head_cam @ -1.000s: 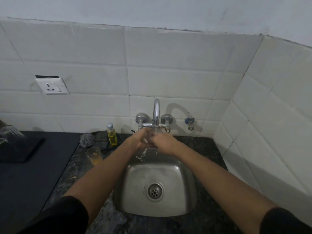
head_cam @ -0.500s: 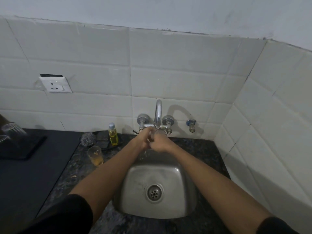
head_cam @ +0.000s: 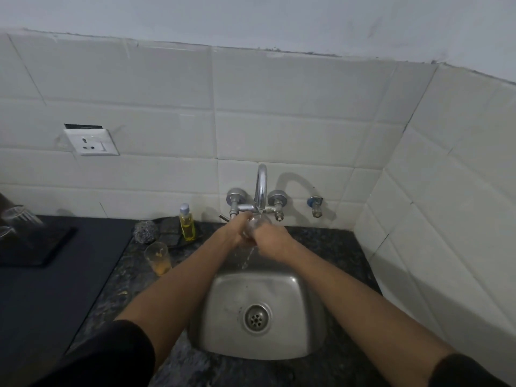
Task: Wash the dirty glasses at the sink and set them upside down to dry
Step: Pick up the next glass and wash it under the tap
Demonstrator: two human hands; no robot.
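Note:
Under the chrome tap (head_cam: 261, 188) I hold a clear glass (head_cam: 255, 223), mostly hidden between my hands. My left hand (head_cam: 237, 230) grips its left side and my right hand (head_cam: 269, 240) is wrapped round its right side. Water runs off the glass and falls into the steel sink (head_cam: 307, 317). A second glass (head_cam: 157, 258), upright with orange dregs in it, stands on the counter left of the sink. At the far left edge an upturned clear glass (head_cam: 16, 219) rests on a black mat (head_cam: 42, 247).
A yellow soap bottle (head_cam: 186, 223), a steel scrubber (head_cam: 145, 231) and a dark sponge (head_cam: 170, 230) sit behind the dirty glass. Tiled walls close in behind and on the right. A wall socket (head_cam: 90, 142) is at upper left.
My hands and the glass have risen slightly toward the tap spout, and a stream of water now falls from the glass into the sink.

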